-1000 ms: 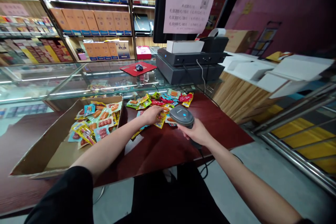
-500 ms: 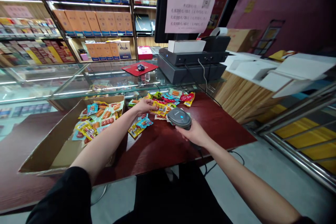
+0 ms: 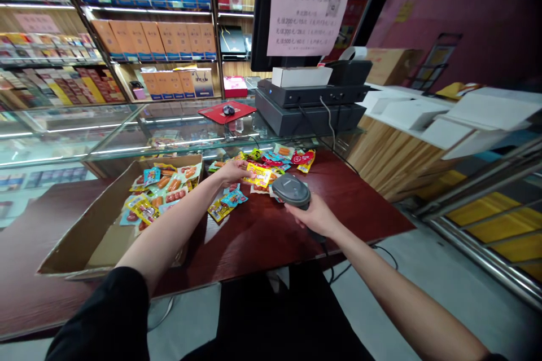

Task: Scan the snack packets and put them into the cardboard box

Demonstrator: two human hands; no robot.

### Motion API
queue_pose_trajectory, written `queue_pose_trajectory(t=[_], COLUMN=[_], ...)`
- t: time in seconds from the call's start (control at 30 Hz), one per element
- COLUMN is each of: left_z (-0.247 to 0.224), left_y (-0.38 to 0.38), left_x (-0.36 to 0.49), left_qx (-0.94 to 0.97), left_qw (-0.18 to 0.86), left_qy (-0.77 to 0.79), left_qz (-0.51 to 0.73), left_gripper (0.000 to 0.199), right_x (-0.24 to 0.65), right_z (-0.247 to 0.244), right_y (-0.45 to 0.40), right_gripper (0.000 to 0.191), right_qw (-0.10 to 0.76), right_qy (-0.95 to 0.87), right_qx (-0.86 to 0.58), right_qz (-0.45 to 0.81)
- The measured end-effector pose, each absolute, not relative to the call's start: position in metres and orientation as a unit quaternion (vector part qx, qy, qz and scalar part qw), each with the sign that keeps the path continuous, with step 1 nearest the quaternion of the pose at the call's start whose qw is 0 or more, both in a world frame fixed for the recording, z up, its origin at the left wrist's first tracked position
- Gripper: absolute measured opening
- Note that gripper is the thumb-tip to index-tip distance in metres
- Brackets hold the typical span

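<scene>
My left hand (image 3: 234,172) pinches a yellow snack packet (image 3: 258,175), which is brightly lit. Just to its right, my right hand (image 3: 315,214) is wrapped round a dark grey handheld scanner (image 3: 290,190), whose head points toward the packet. Behind both hands lies a loose pile of small colourful packets (image 3: 303,158) on the dark red table (image 3: 359,203). Nearer to me, a yellow and a blue packet (image 3: 235,198) overlap. An open cardboard box (image 3: 76,234) at the left holds several sausage and snack packets (image 3: 144,208), partly behind my left forearm.
Behind the table stands a glass counter (image 3: 169,118) with a red mouse pad (image 3: 215,112) and a mouse. A monitor with a pink paper sign (image 3: 309,14) rises above a black cash drawer (image 3: 296,115). The scanner's cable hangs over the table's front edge.
The yellow packet in my left hand is now brightly lit, where it was dimmer before. Both hands keep nearly the same places, and the view has shifted slightly.
</scene>
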State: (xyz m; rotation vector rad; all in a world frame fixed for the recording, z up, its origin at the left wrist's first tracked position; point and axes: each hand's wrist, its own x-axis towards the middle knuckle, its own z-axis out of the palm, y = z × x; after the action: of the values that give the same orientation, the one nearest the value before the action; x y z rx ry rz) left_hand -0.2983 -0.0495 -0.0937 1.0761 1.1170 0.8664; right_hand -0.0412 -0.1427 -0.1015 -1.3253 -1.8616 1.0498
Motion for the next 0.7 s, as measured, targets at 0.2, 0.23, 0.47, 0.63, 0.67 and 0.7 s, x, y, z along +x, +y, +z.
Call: queue_pose_trajectory(t=[0.2, 0.23, 0.47, 0.63, 0.67, 0.7], left_z=[-0.067, -0.060, -0.013, 0.001, 0.001, -0.001], left_y=[-0.069, -0.077, -0.163, -0.206, -0.207, -0.207], left_x=[-0.331, -0.343, -0.460, -0.500, -0.500, -0.496], left_qx=[0.477, 0.483, 0.487, 0.517, 0.528, 0.539], left_qw=[0.596, 0.584, 0.475, 0.340, 0.318, 0.304], left_qy=[0.498, 0.505, 0.600, 0.690, 0.695, 0.696], left_qz=[0.412, 0.412, 0.422, 0.376, 0.371, 0.365], left_gripper=[0.044, 0.043, 0.046, 0.049, 0.050, 0.050], right_x=[-0.050, -0.053, -0.088, -0.114, -0.116, -0.117], right_z=[-0.094, -0.093, -0.093, -0.086, -0.085, -0.084], right_y=[-0.144, -0.144, -0.143, -0.148, -0.149, -0.150], right_gripper=[0.026, 0.026, 0.026, 0.026, 0.026, 0.026], right_qw=[0.310, 0.308, 0.265, 0.235, 0.233, 0.233], right_qy=[-0.702, -0.702, -0.724, -0.744, -0.748, -0.750], right_qx=[-0.484, -0.480, -0.442, -0.412, -0.406, -0.403], right_qz=[0.420, 0.427, 0.458, 0.470, 0.470, 0.469])
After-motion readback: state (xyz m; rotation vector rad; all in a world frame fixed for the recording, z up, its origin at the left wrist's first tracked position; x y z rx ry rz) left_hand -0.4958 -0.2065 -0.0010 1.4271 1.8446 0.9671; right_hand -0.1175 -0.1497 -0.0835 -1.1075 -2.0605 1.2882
